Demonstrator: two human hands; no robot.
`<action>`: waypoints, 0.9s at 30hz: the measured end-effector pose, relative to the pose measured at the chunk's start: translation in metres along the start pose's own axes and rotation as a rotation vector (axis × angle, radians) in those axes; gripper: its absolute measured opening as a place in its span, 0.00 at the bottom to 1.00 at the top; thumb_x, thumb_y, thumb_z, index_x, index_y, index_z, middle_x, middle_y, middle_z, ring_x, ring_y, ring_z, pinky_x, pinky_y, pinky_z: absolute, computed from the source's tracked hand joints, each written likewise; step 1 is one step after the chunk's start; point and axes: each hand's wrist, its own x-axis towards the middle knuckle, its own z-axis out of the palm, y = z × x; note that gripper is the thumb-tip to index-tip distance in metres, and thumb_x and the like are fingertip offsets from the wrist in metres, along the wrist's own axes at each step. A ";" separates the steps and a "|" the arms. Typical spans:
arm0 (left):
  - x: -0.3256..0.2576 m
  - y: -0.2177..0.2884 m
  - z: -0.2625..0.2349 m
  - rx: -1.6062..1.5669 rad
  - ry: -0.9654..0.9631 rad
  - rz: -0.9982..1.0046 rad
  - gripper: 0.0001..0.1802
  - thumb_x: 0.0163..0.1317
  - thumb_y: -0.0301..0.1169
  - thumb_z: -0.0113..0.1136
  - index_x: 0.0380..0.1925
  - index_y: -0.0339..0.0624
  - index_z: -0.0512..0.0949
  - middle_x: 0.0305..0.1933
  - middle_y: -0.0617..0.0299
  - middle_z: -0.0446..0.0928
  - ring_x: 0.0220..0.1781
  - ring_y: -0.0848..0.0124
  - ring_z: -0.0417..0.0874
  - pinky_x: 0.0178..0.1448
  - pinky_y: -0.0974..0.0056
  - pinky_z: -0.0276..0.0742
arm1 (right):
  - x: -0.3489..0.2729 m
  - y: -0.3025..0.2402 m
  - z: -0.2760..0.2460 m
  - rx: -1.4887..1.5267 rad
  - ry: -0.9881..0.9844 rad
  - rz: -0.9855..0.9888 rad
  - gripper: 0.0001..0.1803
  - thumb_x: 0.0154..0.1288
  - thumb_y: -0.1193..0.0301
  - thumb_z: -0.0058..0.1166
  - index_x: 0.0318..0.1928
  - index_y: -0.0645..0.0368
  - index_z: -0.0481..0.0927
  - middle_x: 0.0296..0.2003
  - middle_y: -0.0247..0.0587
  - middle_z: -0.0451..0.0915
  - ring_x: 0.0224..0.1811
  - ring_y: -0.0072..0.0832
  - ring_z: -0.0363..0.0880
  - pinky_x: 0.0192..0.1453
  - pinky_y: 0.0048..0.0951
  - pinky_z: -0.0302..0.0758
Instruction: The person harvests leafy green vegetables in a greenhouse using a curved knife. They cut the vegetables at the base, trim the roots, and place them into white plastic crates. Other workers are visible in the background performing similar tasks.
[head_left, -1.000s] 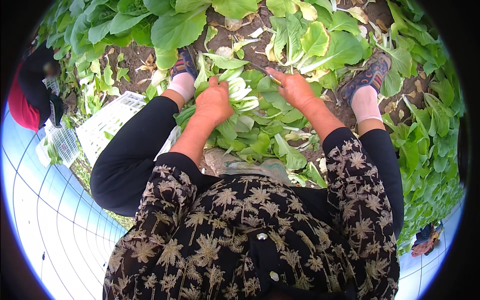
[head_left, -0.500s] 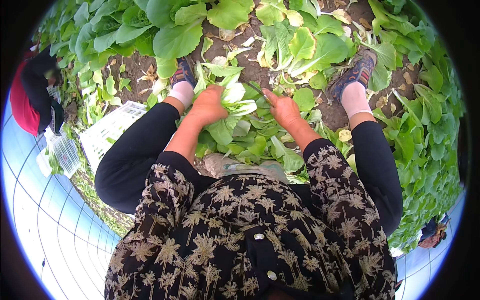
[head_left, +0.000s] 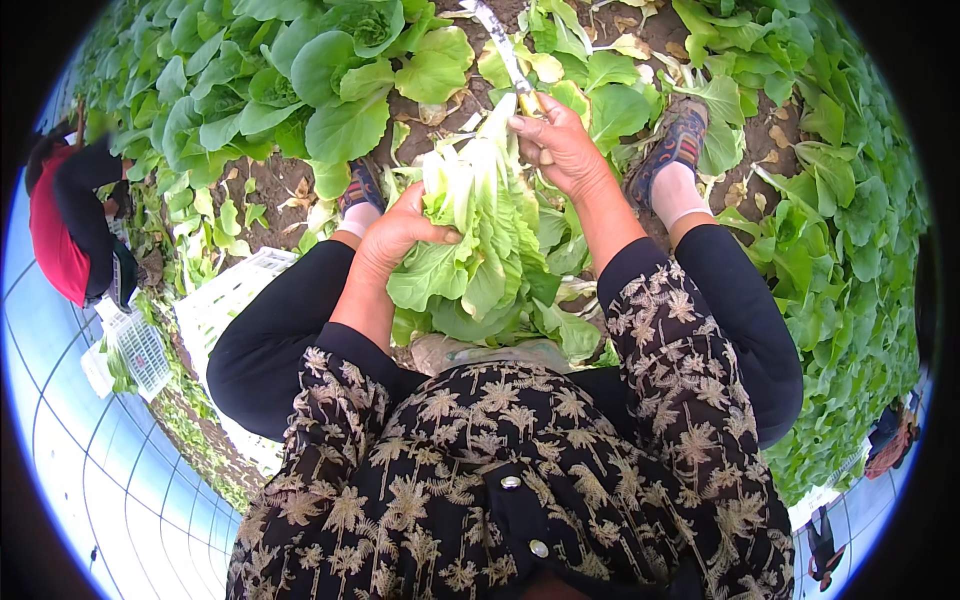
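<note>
- Fingers [head_left: 432,232] of our left hand [head_left: 395,235] curl around the leafy green head [head_left: 478,235], thumb across the pale stalks, gripping it from the left side.
- Our right hand [head_left: 558,150] closes in a fist on a knife handle [head_left: 530,103]; the knife blade [head_left: 497,45] sticks out past the knuckles, away from us, over the soil.
- We hold the green head lifted between our knees, above a heap of cut greens [head_left: 545,310] lying on the ground; its pale base points away from us toward the right hand, touching or just beside it, and its broad leaves hang back toward our body.
- Our shoes sit on bare soil either side: left shoe [head_left: 362,185] just beside the left hand, right shoe [head_left: 672,150] near the right wrist.
- Rows of growing greens [head_left: 300,80] lie ahead and to the right.
- White plastic crate [head_left: 225,300] rests beside our left knee.
- Another person in a red top [head_left: 55,240] crouches at far left, well apart from us, with a second white crate [head_left: 135,350] near them.
- Whether the blade touches any leaf, we cannot tell.
</note>
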 end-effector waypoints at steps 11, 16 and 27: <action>-0.020 0.030 -0.010 -0.226 0.174 0.148 0.37 0.42 0.22 0.61 0.59 0.33 0.68 0.50 0.55 0.79 0.49 0.63 0.81 0.58 0.62 0.75 | 0.011 -0.029 -0.001 -0.351 0.165 -0.095 0.18 0.55 0.77 0.63 0.47 0.61 0.76 0.28 0.27 0.75 0.23 0.13 0.67 0.24 0.18 0.62; 0.004 0.036 0.009 -0.326 0.111 0.097 0.37 0.42 0.20 0.60 0.60 0.34 0.69 0.53 0.55 0.78 0.52 0.63 0.80 0.60 0.62 0.73 | 0.013 -0.023 0.020 -0.378 0.118 -0.084 0.17 0.54 0.76 0.62 0.46 0.61 0.76 0.27 0.27 0.74 0.21 0.14 0.67 0.24 0.18 0.64; 0.049 0.057 0.003 -0.112 0.097 0.166 0.35 0.45 0.23 0.59 0.60 0.34 0.68 0.53 0.56 0.77 0.53 0.64 0.79 0.61 0.61 0.72 | 0.033 -0.041 0.047 -0.548 0.292 -0.257 0.10 0.52 0.77 0.62 0.35 0.62 0.75 0.23 0.32 0.75 0.22 0.19 0.73 0.29 0.25 0.73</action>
